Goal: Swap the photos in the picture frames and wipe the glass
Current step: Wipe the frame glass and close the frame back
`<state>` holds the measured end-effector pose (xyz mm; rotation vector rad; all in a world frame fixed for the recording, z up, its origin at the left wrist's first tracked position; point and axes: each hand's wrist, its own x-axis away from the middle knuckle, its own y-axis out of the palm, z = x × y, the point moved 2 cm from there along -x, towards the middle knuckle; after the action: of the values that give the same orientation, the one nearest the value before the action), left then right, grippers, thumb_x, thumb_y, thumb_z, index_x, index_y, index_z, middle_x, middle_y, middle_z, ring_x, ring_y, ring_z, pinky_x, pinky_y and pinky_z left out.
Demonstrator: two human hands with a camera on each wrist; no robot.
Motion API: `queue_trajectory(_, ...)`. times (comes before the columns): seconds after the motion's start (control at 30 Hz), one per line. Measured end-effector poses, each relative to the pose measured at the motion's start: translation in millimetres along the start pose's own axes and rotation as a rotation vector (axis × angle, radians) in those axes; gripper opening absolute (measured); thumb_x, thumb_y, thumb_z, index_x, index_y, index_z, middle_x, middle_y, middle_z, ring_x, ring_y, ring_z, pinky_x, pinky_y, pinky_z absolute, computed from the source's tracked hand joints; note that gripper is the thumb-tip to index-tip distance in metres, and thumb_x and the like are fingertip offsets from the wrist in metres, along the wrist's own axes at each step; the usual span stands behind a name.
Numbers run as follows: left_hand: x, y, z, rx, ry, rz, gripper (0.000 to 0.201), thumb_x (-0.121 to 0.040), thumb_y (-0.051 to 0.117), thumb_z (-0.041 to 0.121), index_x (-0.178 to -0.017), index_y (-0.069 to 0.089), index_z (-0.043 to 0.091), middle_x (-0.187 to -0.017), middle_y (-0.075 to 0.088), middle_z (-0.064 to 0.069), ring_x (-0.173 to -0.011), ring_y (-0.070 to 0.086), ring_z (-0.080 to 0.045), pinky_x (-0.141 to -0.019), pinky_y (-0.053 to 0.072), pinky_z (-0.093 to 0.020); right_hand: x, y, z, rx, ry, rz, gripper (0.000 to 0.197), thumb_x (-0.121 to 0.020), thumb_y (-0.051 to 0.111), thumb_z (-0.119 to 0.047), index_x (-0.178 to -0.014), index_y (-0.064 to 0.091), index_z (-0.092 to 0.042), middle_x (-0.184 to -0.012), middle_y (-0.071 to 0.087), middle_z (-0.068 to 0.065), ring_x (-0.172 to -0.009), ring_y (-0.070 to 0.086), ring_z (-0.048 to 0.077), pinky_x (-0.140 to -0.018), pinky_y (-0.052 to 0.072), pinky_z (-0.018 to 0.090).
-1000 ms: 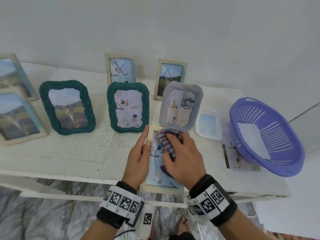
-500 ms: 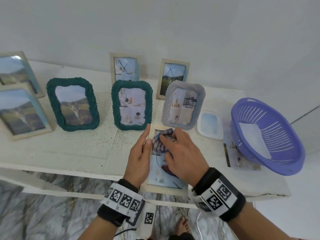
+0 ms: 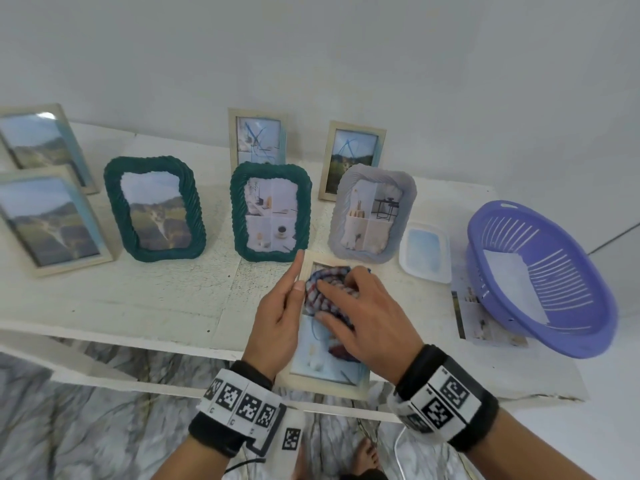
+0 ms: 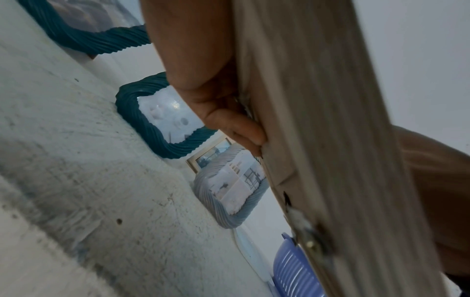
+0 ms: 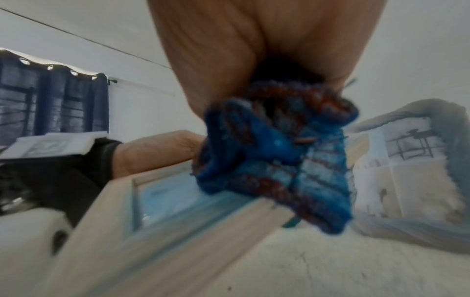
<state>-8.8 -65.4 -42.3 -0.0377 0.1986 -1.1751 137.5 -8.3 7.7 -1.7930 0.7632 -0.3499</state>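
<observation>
Left hand (image 3: 277,317) grips the wooden frame's (image 3: 325,384) edge; right hand (image 3: 367,317) clutches a checked cloth (image 3: 323,289) (bunched) against its glass.

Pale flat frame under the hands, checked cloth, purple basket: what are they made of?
Pale rectangular frame: likely wood or wood-look laminate, matte, visible grain.
Blue-red checked cloth: woven fabric, soft, bunched.
Purple slotted basket: moulded plastic, slight sheen.
</observation>
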Motion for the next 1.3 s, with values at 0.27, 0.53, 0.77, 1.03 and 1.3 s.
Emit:
queue_trajectory(0.27,3,9,-8,-0.026,0.021,0.017,0.048,-0.104,0.038,0.029,-0.151,0.033,0.029,-0.100,0.041,0.003,-0.089,0.039,-0.011,-0.076,0.037,-0.009,-8,-5,17,0.083,0.001,0.023,0.033,-0.080,0.067,-0.010,-0.113,0.065,-0.009,-0.095,0.050,0.014,-0.074,0.054,0.033,-0.057,0.053,0.039)
queue_trajectory(0.53,6,9,-4,0.039,-0.015,-0.016,0.046,-0.104,0.039,0.014,-0.149,0.036,0.020,-0.136,0.056,0.020,-0.127,0.051,-0.001,-0.109,0.040,-0.024,4,-3,6,0.011,-0.123,-0.089,0.030,-0.089,0.051,-0.022,-0.113,0.067,-0.014,-0.096,0.050,0.009,-0.076,0.053,0.025,-0.060,0.053,0.036)
queue_trajectory(0.77,1,6,0,0.014,0.010,-0.035,0.046,-0.104,0.039,0.013,-0.149,0.035,0.021,-0.140,0.052,0.011,-0.128,0.050,0.000,-0.105,0.036,-0.012,-15,-7,5,0.046,-0.085,0.025,0.026,-0.083,0.060,-0.011,-0.107,0.068,-0.009,-0.092,0.050,0.011,-0.070,0.052,0.028,-0.061,0.050,0.034)
queue_trajectory(1.03,3,5,-6,-0.014,0.012,0.019,0.046,-0.105,0.041,0.026,-0.150,0.035,0.029,-0.090,0.053,0.007,-0.075,0.046,-0.008,-0.077,0.044,-0.017,-11,-10,13,0.166,-0.001,-0.049,0.038,-0.079,0.067,-0.014,-0.117,0.063,-0.014,-0.100,0.046,0.008,-0.081,0.052,0.027,-0.051,0.051,0.038)
queue_trajectory(1.3,-3,-10,-1,-0.071,-0.022,0.123,0.045,-0.102,0.045,0.014,-0.146,0.041,0.026,-0.053,0.019,0.012,-0.048,0.020,-0.003,-0.046,0.019,-0.012,18,-5,2,0.084,-0.145,-0.231,0.029,-0.085,0.061,-0.022,-0.114,0.065,-0.022,-0.100,0.050,0.004,-0.076,0.055,0.019,-0.052,0.055,0.031)
